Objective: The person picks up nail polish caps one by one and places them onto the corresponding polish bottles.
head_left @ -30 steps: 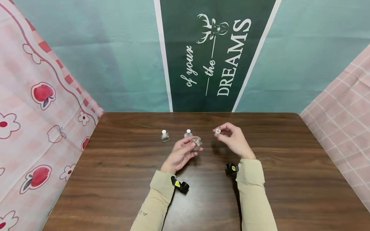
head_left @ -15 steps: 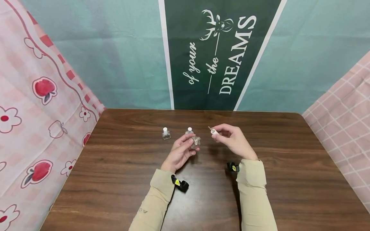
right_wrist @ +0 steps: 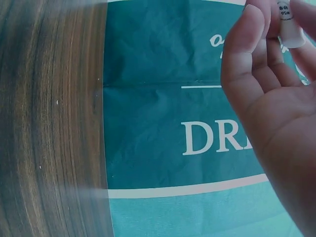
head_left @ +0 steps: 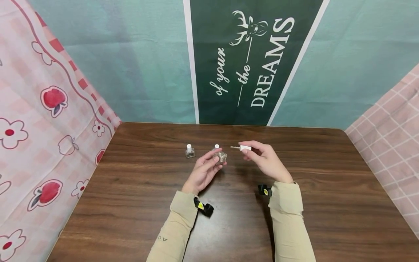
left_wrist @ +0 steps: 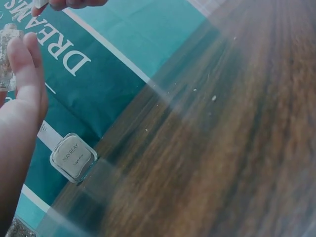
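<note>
My left hand [head_left: 205,168] grips a small clear nail polish bottle [head_left: 221,157] with glittery contents, its neck uncapped and tilted toward the right. The same bottle [left_wrist: 5,59] shows at the edge of the left wrist view, partly behind the fingers. To its right, my right hand [head_left: 264,158] pinches the white nail polish cap [head_left: 246,148], held sideways. A thin brush [head_left: 235,147] sticks out of that cap toward the bottle, a short gap apart. Dark print marks the cap's end [right_wrist: 286,12] in the right wrist view.
Two capped nail polish bottles stand toward the back of the wooden table [head_left: 147,203]: one bottle [head_left: 190,153] to the left, the other, with its white cap [head_left: 216,146] showing, partly behind my left hand. A labelled bottle [left_wrist: 74,157] appears in the left wrist view. Fabric curtains [head_left: 147,72] surround the table.
My right hand has turned the cap, so the brush that was hidden now points left toward the bottle. My left hand has tipped the bottle's neck further right.
</note>
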`<state>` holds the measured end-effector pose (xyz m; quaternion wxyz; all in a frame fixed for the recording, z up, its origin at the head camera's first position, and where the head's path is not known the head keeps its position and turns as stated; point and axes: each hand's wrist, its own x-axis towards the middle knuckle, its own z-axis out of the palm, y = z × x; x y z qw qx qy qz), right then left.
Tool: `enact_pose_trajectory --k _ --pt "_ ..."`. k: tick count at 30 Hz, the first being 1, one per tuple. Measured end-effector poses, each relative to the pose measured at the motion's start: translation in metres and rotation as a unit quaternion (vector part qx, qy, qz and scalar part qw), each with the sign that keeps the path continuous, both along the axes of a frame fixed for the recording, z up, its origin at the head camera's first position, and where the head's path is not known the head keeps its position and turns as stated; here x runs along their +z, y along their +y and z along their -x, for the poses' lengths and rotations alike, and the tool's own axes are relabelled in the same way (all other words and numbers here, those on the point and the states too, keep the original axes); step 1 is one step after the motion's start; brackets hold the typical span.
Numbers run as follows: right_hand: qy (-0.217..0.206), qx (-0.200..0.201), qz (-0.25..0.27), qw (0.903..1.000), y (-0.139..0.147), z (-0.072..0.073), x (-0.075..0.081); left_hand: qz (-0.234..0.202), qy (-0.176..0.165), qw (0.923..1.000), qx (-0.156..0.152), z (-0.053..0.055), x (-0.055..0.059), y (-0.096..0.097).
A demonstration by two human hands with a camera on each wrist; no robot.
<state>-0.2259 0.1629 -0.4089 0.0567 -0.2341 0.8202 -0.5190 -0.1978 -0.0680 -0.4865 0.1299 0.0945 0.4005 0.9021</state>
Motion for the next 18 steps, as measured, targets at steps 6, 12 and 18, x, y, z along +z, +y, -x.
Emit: enact_pose_trajectory --k 6,12,18 --pt "0.01 0.011 0.002 0.9999 -0.0009 -0.0015 0.0009 -0.018 0.002 0.9998 -0.006 -0.0007 0.0015 0.0" --pt "0.011 -0.001 0.029 0.9995 -0.001 -0.0026 0.002 -0.021 0.007 0.9998 -0.001 -0.0015 0.0021 0.0006" --pt "0.003 -0.001 0.017 0.9999 -0.0005 -0.0023 0.0013 -0.023 -0.002 0.9997 0.005 -0.0012 0.0019 0.0007"
